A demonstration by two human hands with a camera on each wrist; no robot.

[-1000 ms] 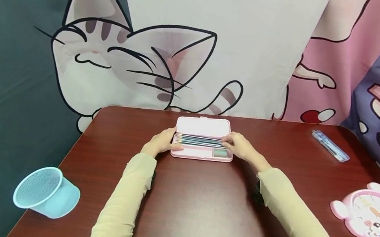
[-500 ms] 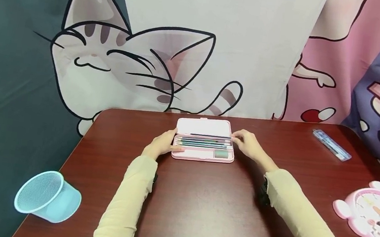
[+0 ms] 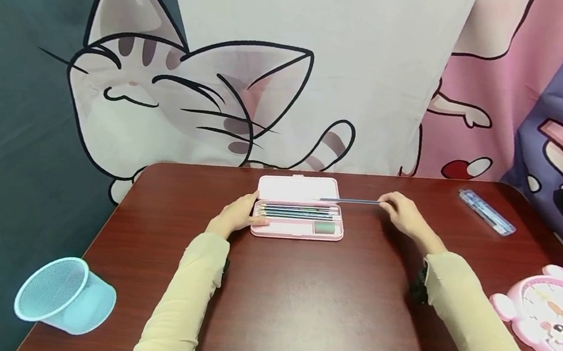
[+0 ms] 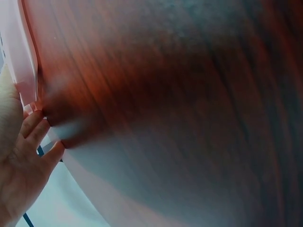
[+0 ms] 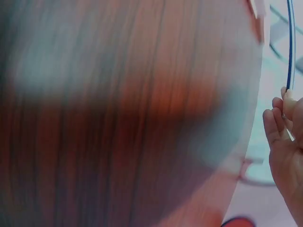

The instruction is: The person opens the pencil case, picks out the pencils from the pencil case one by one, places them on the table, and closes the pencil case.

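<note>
A pink pencil case (image 3: pixel 285 230) lies with its lid (image 3: pixel 297 189) folded back near the table's far edge. Several pencils (image 3: pixel 298 211) lie side by side in it, with a green block (image 3: pixel 325 227) in the front right compartment. My left hand (image 3: pixel 235 215) holds the case's left end, thumb over the front part; the left wrist view shows its fingers against the pink wall (image 4: pixel 21 52). To the right of the case, my right hand (image 3: pixel 405 214) pinches one dark blue pencil (image 3: pixel 354 201) by its right end. The pencil's other end reaches over the lid.
A light blue mesh pen holder (image 3: pixel 67 295) lies on its side at the table's left edge. A clear-and-blue slim pack (image 3: pixel 487 212) sits at the far right. Nearer on the right is a pink animal-shaped clock (image 3: pixel 553 326). A printed curtain (image 3: pixel 392 48) hangs behind the table.
My right hand has drawn one pencil up out of the case and moved it to the right. My left hand stays at the case's left end.
</note>
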